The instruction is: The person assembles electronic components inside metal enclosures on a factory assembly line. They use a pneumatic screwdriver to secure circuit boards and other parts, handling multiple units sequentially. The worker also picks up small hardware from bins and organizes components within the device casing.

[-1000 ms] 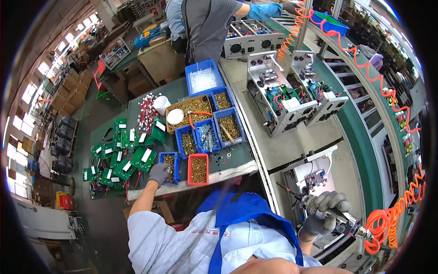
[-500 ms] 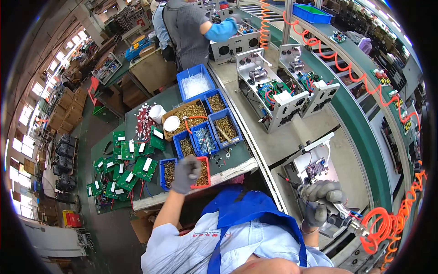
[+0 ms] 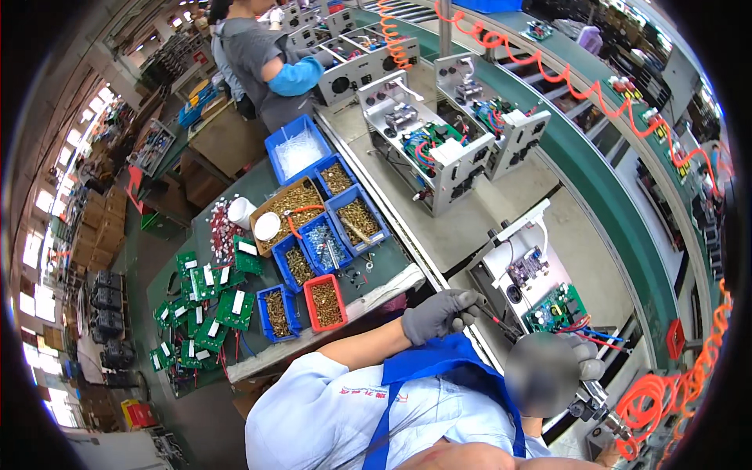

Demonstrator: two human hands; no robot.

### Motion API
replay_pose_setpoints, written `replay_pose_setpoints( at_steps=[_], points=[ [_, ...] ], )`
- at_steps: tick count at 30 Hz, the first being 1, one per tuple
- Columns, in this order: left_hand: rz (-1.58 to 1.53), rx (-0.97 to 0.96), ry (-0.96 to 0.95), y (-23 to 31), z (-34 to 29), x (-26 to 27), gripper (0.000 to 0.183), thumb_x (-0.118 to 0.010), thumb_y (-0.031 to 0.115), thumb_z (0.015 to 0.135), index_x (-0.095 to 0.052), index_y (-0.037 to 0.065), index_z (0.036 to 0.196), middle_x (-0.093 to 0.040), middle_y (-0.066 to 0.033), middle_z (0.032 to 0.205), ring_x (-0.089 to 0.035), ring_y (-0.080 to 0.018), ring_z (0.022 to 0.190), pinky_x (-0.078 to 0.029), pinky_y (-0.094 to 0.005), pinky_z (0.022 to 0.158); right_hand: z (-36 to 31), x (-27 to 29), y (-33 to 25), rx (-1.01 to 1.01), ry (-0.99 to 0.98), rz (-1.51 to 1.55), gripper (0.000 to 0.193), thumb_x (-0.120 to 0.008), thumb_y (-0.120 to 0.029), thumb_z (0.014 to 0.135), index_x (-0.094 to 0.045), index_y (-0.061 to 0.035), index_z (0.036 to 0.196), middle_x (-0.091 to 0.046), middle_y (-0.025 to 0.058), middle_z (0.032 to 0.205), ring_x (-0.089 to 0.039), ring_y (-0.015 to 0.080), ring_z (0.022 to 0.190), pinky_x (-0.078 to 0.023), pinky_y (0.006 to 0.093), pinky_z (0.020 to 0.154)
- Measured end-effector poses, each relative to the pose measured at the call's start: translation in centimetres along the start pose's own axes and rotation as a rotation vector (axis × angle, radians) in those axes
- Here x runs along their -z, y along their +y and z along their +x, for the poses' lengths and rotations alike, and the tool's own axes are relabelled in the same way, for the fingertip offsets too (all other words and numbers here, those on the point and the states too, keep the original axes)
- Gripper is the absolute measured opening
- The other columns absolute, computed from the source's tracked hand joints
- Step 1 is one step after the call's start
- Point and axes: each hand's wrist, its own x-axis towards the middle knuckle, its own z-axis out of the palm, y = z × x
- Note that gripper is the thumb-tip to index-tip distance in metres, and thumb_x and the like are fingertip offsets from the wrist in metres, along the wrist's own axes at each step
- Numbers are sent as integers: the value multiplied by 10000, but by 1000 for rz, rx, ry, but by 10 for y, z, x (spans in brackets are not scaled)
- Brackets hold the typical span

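My right hand [image 3: 587, 360], in a grey glove and partly blurred, is wrapped round an air screwdriver [image 3: 593, 407]. The tool's silver rear end meets a coiled orange hose, and its thin bit [image 3: 495, 319] points up and left. At the tip of that bit is my left hand [image 3: 445, 315], also gloved, with the fingertips pinched together. Whatever they pinch is too small to make out. Just beyond both hands stands an open metal chassis [image 3: 558, 262] holding a green circuit board [image 3: 554, 309] with red and blue wires.
Left of me, a red bin [image 3: 324, 302] and blue bins [image 3: 279, 312] hold brass-coloured screws. Green circuit boards [image 3: 211, 329] lie piled beyond them. Two more chassis [image 3: 427, 141] stand farther off by a green conveyor [image 3: 619, 219]. Another person [image 3: 262, 63] works at the far left.
My left hand has moved right from above the red bin to the screwdriver's bit. The view has shifted, and the near chassis now shows its green board beyond my right hand.
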Motion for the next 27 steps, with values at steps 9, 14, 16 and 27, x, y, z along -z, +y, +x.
replay_pose_setpoints(
  at_steps=[9, 14, 16, 27],
  points=[
    [243, 92, -105, -6, 30, -46, 376, -612, 321, 934, -577, 5, 1136, -539, -21, 822, -493, -57, 634, -371, -161, 459, -10, 32, -36, 36, 213, -59, 332, -727, -183, 804, -410, -94, 839, -393, 25, 637, -433, 122, 418, -412, 278, 348],
    [340, 224, -194, -6, 39, -71, 436, -586, 462, 925, -543, 50, 1063, -480, 28, 734, -416, -30, 562, -299, -162, 419, -6, 48, -56, 34, 179, -55, 238, -678, -103, 831, -461, -82, 925, -439, 22, 653, -462, 121, 425, -428, 329, 375],
    [250, 286, -235, -14, 51, -75, 440, -591, 465, 921, -539, 52, 1064, -471, 25, 730, -423, -35, 567, -298, -175, 408, 0, 54, -71, 36, 176, -146, 227, -677, -97, 837, -483, -69, 952, -450, 33, 650, -451, 115, 421, -431, 319, 385],
    [372, 454, -70, -44, 77, -79, 592, -564, 524, 919, -536, 13, 1216, -589, -58, 993, -569, -108, 851, -448, -225, 599, 15, 93, -86, 222, 227, -378, 251, -633, -136, 831, -386, -101, 802, -398, 30, 700, -455, 115, 495, -463, 279, 423]
  ],
)
